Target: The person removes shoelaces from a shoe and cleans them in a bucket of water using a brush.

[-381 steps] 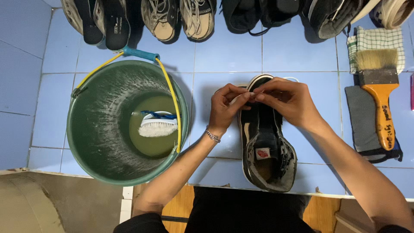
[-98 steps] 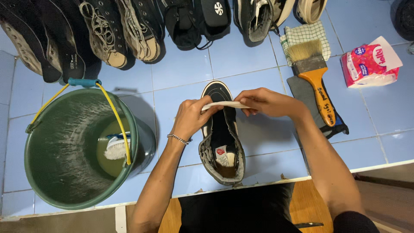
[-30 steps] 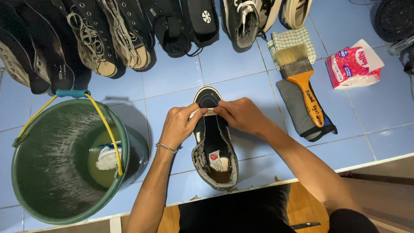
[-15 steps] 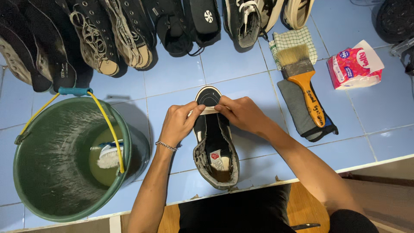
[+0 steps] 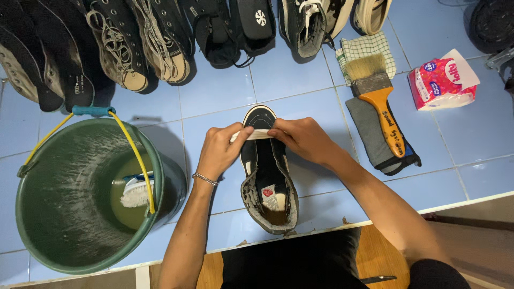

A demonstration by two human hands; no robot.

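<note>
A black high-top shoe (image 5: 265, 176) with a white-rimmed toe lies on the blue tiles in front of me, toe pointing away. My left hand (image 5: 219, 149) and my right hand (image 5: 302, 139) both pinch a flat white shoelace (image 5: 257, 134), stretched across the shoe just behind the toe cap. The left hand holds the lace's left end, the right hand its right end. A silver bracelet circles my left wrist.
A green bucket (image 5: 48, 198) with a yellow handle stands at the left, a scrub brush (image 5: 135, 191) in its murky water. Several worn shoes (image 5: 134, 43) line the back. At the right lie a wooden-handled paintbrush (image 5: 381, 101) on cloths and a pink tissue pack (image 5: 441, 80).
Over the last second both hands have stayed on the lace across the toe, shifting only slightly. Earlier the lace was held raised and stretched wider above the shoe.
</note>
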